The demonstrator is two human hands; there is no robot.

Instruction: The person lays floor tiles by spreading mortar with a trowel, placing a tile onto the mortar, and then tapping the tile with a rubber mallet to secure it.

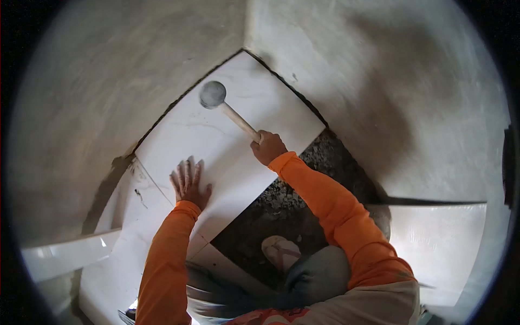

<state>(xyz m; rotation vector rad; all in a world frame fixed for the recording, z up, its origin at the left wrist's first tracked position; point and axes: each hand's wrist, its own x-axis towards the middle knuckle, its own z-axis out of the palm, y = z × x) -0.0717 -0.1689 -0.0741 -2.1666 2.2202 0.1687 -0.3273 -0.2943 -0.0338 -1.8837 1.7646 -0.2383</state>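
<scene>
A large white floor tile (260,89) with faint grey veins lies in the corner where two walls meet. My left hand (190,186) rests on it near its left edge, palm down and fingers spread. In my right hand (268,147) is the wooden handle of a rubber mallet (213,95). The mallet's round grey head is over the far left part of the tile; whether it touches the surface I cannot tell. My right fist closes round the handle's near end, above the tile's right side.
Dark, rough mortar bed (281,208) lies to the right of the tile, with my sandalled foot (280,253) on it. More white tiles (122,260) adjoin on the left. Bare grey walls (135,59) rise behind. A white panel (437,244) stands at the right.
</scene>
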